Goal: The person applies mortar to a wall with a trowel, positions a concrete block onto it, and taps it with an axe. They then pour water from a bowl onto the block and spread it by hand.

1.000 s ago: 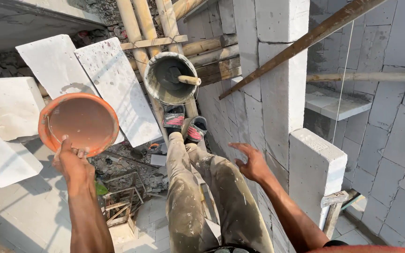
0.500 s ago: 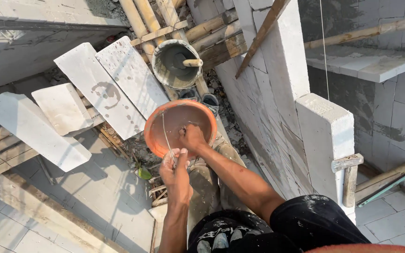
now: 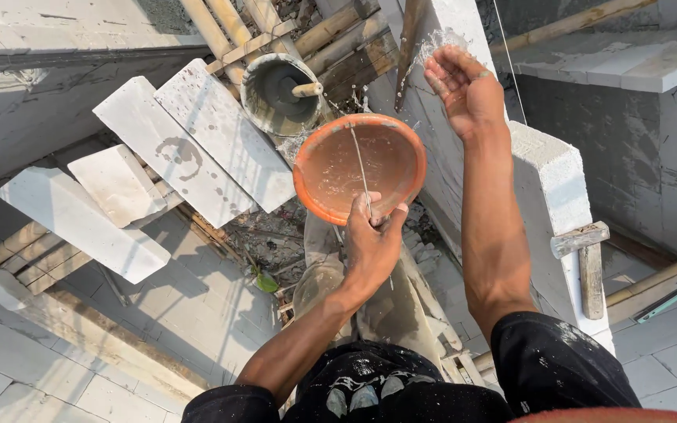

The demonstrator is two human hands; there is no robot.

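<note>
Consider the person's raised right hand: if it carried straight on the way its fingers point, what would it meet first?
Most likely the white block wall: the right hand, open and flinging water, points up-left toward its face. Depth is hard to judge.

Left hand [image 3: 371, 239] out ahead at twelve o'clock, forearm bare and extended, fingers curled tight in a pinch, thumb on top. Right hand [image 3: 464, 88] raised higher, toward one o'clock, palm turned to nine o'clock, fingers spread and loosely bent, holding nothing. Right forearm near vertical, dark sleeve at the shoulder.
</note>
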